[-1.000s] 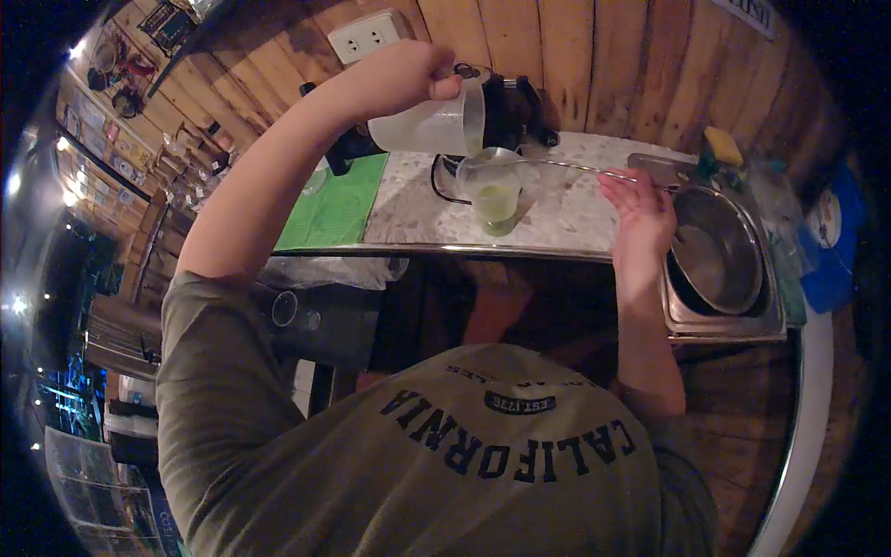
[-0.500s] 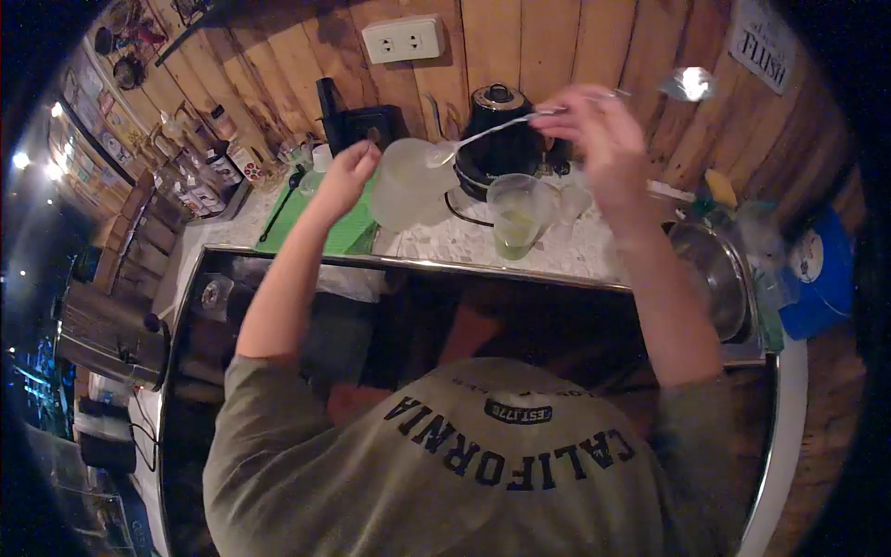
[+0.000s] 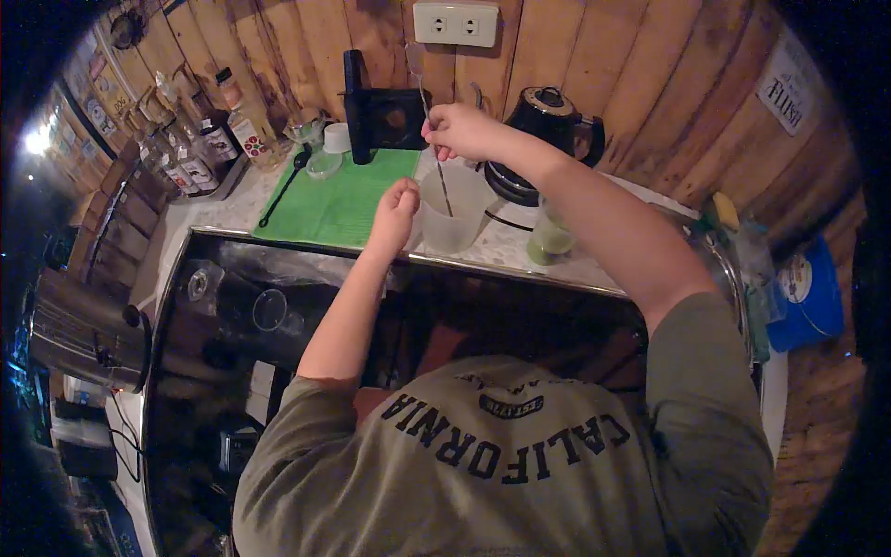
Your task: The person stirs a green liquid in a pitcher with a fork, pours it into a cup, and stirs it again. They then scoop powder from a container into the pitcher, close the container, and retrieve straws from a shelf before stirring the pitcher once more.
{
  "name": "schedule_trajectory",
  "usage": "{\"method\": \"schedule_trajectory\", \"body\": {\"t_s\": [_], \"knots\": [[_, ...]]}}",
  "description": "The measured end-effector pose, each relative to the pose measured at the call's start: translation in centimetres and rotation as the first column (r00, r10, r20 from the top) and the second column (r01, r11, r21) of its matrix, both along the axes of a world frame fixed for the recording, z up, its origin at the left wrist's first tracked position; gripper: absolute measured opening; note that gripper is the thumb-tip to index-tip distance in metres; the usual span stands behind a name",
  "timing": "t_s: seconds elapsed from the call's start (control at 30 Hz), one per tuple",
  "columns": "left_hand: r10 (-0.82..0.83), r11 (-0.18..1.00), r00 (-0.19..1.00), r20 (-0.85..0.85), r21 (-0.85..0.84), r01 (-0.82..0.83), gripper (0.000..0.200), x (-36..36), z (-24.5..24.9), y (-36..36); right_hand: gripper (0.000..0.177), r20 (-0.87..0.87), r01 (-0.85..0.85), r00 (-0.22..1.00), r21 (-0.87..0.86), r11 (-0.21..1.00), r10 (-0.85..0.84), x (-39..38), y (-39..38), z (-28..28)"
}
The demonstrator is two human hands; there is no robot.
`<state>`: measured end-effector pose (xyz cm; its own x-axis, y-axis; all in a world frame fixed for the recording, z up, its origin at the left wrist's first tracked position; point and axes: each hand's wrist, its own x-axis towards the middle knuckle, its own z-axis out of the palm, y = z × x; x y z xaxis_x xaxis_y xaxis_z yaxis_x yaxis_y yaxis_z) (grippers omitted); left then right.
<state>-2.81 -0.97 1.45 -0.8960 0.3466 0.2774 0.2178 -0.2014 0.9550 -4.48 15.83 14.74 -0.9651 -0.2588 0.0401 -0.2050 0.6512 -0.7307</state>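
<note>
Left grip first: on my feed the left hand (image 3: 399,206) is curled against the side of a translucent plastic jug (image 3: 459,227), fingers closed on its wall, though the far side of that grip is hidden from me. Right hand (image 3: 461,130) sits higher, above the jug's mouth, pinched narrow on the thin metal shaft of a long bar spoon (image 3: 444,190). The shaft runs down from the fingers into the jug, and I cannot make out its lower end through the cloudy wall. Nearest the camera I see the olive shirt (image 3: 501,464) with its printed lettering, then the dark space under the metal front edge of the worktop (image 3: 483,251). The jug stands on the worktop close to that edge. Just to its right, partly behind the right forearm, stands a glass (image 3: 554,237) with pale green liquid in it. Left of the jug lies a green mat (image 3: 339,206), with a black spoon (image 3: 281,190) lying at its left edge. Behind the jug a black kettle (image 3: 548,116) sits on its base, and a black machine (image 3: 380,116) stands at the back of the mat. Farthest off, a white wall socket (image 3: 455,23) is set in the wooden plank wall, and bottles (image 3: 200,158) line the left end.
</note>
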Motion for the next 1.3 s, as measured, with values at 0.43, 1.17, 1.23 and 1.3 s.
{"method": "schedule_trajectory", "body": {"t_s": [0.43, 1.17, 1.23, 1.3], "knots": [[0.019, 0.999, 1.0, -0.004, -0.03, -0.019, 0.017, -0.3, -0.6, 0.1, 0.092, 0.109, -0.12, 0.992, 0.762, 0.636, 0.057, 15.7, 9.9, 4.7], [0.197, 0.974, 0.949, -0.248, -0.06, -0.218, 0.055, -6.1, -3.7, -3.1, 0.086, -0.314, 0.603, 0.797, 0.366, 0.708, -0.516, 39.4, 19.2, 14.4], [0.326, 0.934, 0.916, -0.233, -0.072, -0.351, 0.052, -7.0, -3.4, -3.7, 0.09, 0.01, 0.677, 0.692, 0.338, 0.653, -0.722, 45.7, 18.8, 18.6], [0.305, 0.887, 0.704, -0.641, -0.079, -0.455, 0.049, -8.2, -4.6, -5.1, 0.095, -0.144, 0.821, 0.554, 0.26, 0.508, -0.82, 51.6, 22.1, 16.9]]}}
